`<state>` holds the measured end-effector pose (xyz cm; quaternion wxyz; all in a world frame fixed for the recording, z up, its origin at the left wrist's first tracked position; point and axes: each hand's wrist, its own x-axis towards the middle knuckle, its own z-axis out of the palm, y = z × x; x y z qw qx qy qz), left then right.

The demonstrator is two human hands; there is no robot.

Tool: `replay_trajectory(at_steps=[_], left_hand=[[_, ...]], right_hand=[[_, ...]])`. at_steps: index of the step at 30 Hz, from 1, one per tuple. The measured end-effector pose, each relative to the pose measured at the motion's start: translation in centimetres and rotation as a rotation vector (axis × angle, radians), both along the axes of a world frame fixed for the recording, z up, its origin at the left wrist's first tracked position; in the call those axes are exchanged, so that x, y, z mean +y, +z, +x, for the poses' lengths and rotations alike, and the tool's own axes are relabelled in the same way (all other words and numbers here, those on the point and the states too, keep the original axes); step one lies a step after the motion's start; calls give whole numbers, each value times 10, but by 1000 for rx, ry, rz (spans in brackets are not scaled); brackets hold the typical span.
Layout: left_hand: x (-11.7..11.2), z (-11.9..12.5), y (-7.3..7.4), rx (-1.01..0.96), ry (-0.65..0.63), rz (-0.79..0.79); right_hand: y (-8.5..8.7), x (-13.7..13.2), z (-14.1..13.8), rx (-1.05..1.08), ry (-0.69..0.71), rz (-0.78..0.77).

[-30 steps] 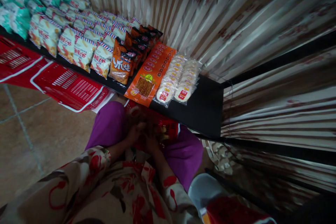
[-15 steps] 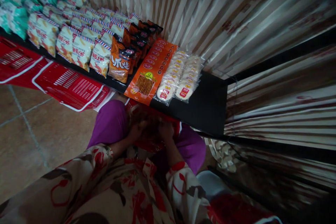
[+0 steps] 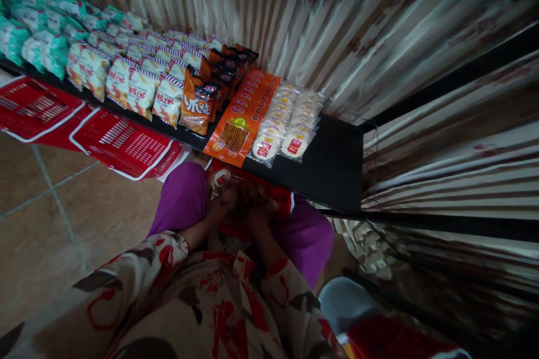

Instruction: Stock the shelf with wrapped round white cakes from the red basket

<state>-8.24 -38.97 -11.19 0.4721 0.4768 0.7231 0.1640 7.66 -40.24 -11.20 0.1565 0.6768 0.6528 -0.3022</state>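
Head view: can judge two rows of round snacks (image 3: 275, 122) laid out on the black shelf (image 3: 332, 174) at one o'clock from left hand (image 3: 224, 203) and right hand (image 3: 257, 212), sees another packet (image 3: 221, 178) at eleven over the red basket (image 3: 285, 201), cannot tell grips or remainder.

Forearms (image 3: 201, 232) forward and inward, left fingers (image 3: 228, 197) and right fingers (image 3: 257, 206) close together, dim
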Motion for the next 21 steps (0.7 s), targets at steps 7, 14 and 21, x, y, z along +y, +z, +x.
replay_trajectory(at_steps=[7, 14, 21], left_hand=[[-1, 1, -10, -16, -19, -56], [-7, 7, -13, -236, -94, -43], [-4, 8, 3, -332, -63, -50]], right_hand=[[0, 12, 9, 100, -196, 45], [5, 9, 2, 337, -274, 112], [0, 4, -2, 653, -592, 184]])
